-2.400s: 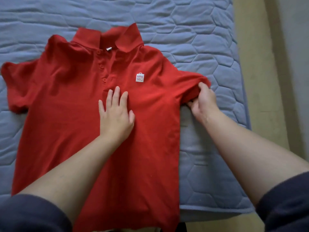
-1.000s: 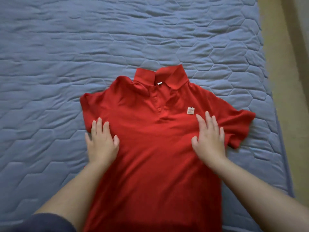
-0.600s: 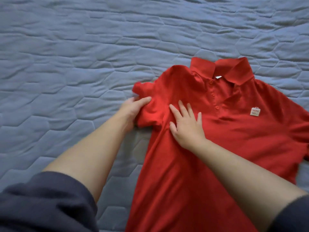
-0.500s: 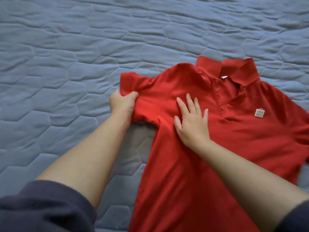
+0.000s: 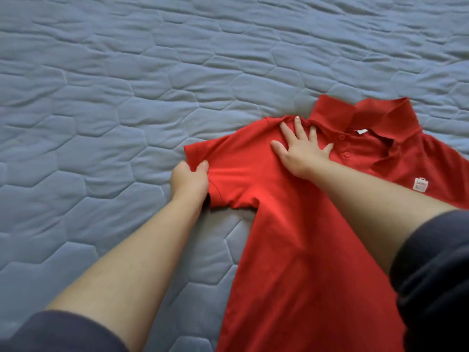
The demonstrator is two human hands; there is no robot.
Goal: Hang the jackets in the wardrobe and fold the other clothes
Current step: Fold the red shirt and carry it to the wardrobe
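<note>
A red polo shirt [image 5: 291, 245] lies front side up on the blue quilted bed cover [image 5: 101, 102], collar at the upper right, a small white logo patch on its chest. My left hand [image 5: 189, 181] grips the hem of the shirt's left sleeve, thumb on top of the cloth. My right hand [image 5: 300, 148] presses flat on the shoulder just left of the button placket, fingers spread. The shirt's right side and lower hem run out of view.
The quilted cover fills the whole left and top of the view. Dark blue sleeves cover my upper forearms at the bottom left and right edges.
My right hand slid up from the chest to the shoulder by the collar. My left hand still grips the sleeve, which is pulled out flatter. The view shifted left.
</note>
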